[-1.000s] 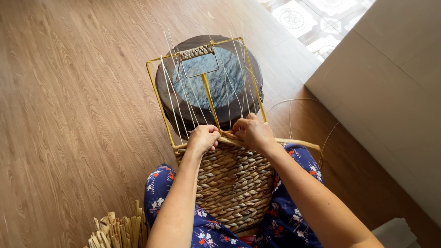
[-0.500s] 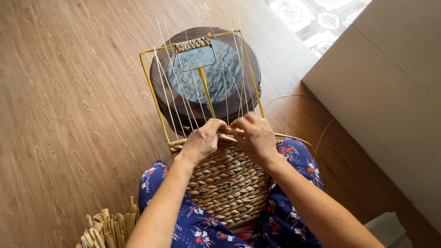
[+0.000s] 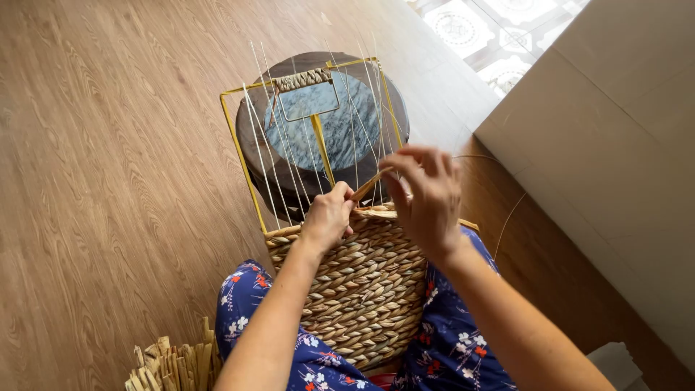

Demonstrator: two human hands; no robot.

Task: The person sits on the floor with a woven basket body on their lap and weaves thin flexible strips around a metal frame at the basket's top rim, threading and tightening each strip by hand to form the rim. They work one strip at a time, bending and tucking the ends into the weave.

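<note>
Your left hand has its fingers curled tight on the top edge of the woven basket, pinching one end of a flat straw strand. Down and left of those fingers, a bundle of dry straw lies on the wood floor. Just above your fingers, thin white strings run up a yellow wire frame, with a round dark stool behind it. Your right hand is half open, fingertips nipping the strand's other end, a little above the basket's rim.
</note>
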